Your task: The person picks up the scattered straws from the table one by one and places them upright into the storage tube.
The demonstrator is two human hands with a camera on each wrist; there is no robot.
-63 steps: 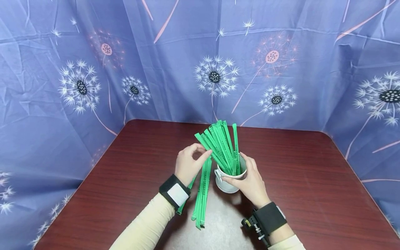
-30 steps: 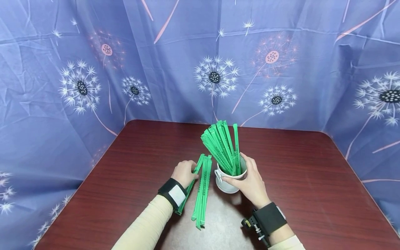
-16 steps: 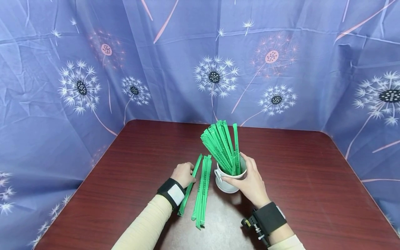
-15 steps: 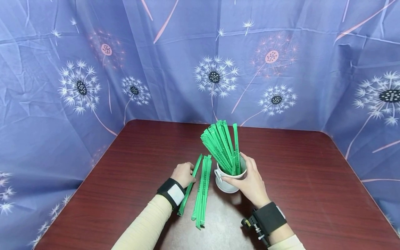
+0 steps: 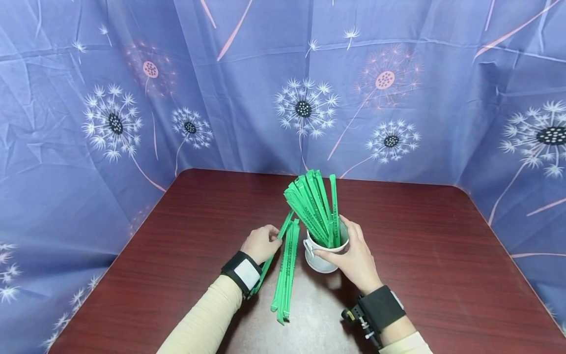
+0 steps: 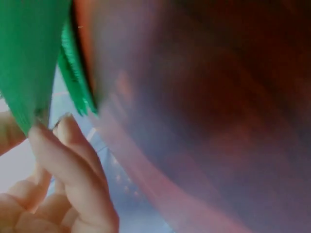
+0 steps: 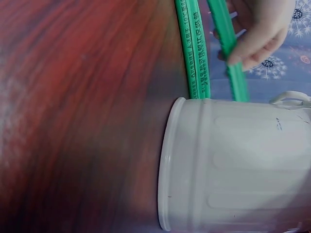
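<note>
My left hand [image 5: 262, 244] pinches a drinking straw [image 5: 285, 225] in a green paper wrapper between thumb and fingers. The straw slants just above the table, its lower part partly hidden by the hand and wrist; in the right wrist view the same straw [image 7: 224, 29] is slightly blurred. With my right hand [image 5: 359, 258] I grip a small white bucket [image 5: 320, 261], thumb at the near rim and fingers round the far side. Many wrapped straws [image 5: 309, 204] stand in the bucket, most of them leaning left. Several more straws [image 5: 287, 270] lie side by side between the hands.
The dark red wooden table [image 5: 442, 255] has rounded far corners. A blue curtain [image 5: 247, 98] with dandelion prints hangs behind it and along both sides. A black camera mount [image 5: 364, 322] is strapped to my right wrist.
My left hand left the straws in the bucket, went down to the straws on the table and has now raised one slightly, up and right. My right hand stays on the bucket.
</note>
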